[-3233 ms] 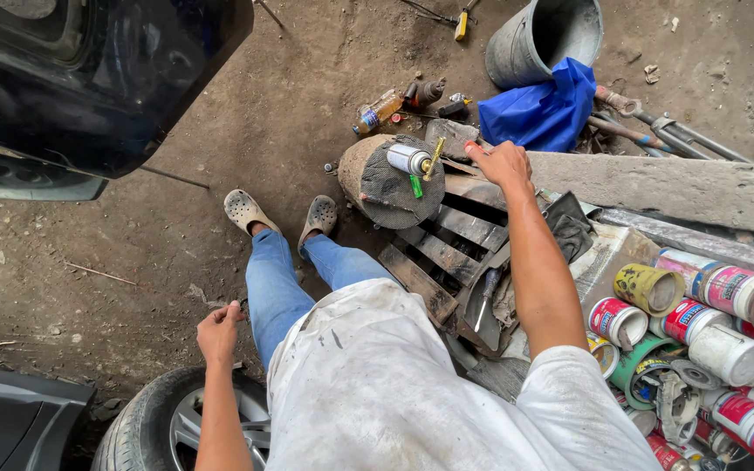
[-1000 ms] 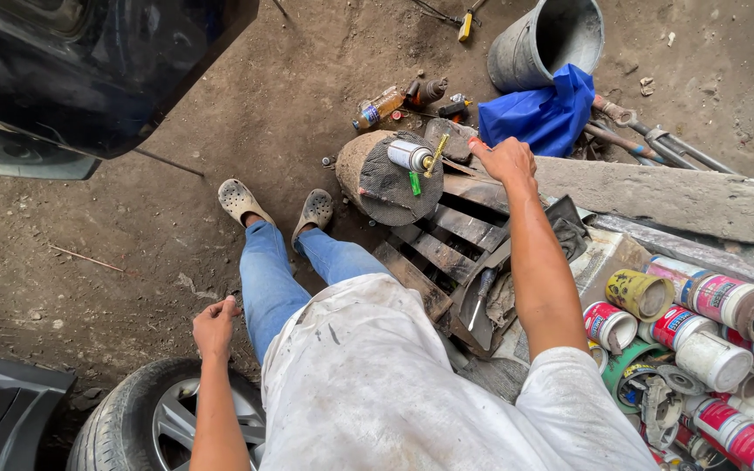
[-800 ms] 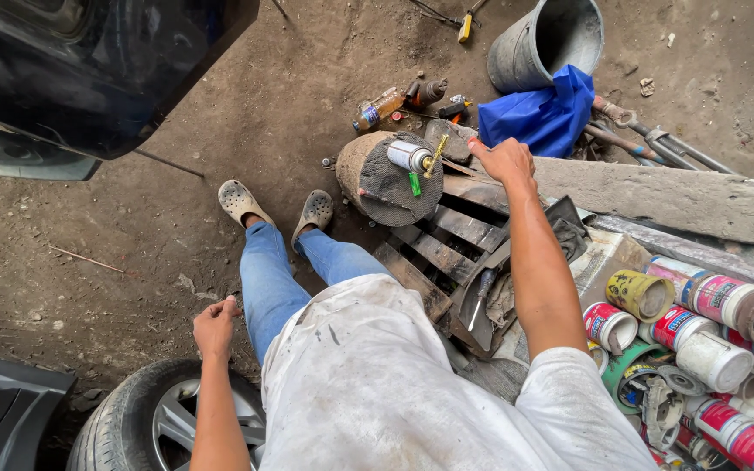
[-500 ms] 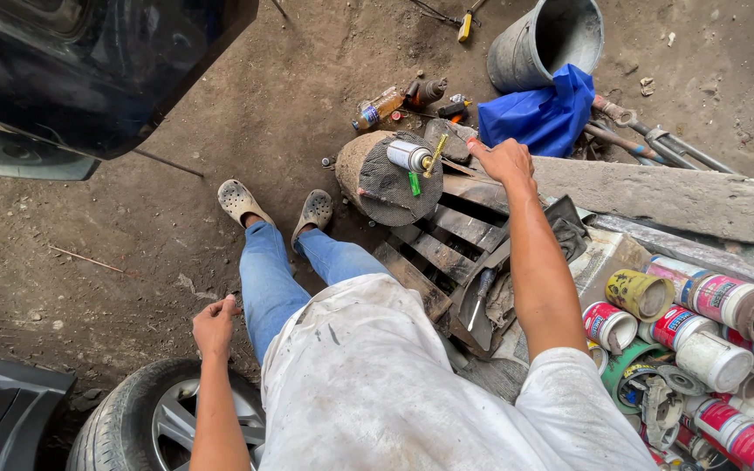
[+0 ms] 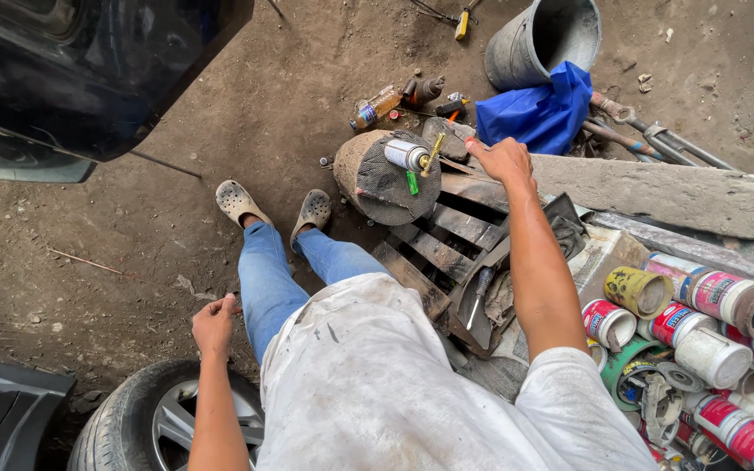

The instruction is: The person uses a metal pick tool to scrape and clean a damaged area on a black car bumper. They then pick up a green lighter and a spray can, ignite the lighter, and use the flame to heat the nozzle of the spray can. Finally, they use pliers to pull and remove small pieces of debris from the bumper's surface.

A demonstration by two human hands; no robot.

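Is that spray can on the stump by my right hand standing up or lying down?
Lying down. The spray can rests on its side across the stump top, its round end facing left, beside the right hand.

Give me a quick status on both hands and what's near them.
Right hand open, resting on wooden pallet beside blue cloth. Left hand loosely curled, empty, above tyre. Spray can lies on stump, untouched.
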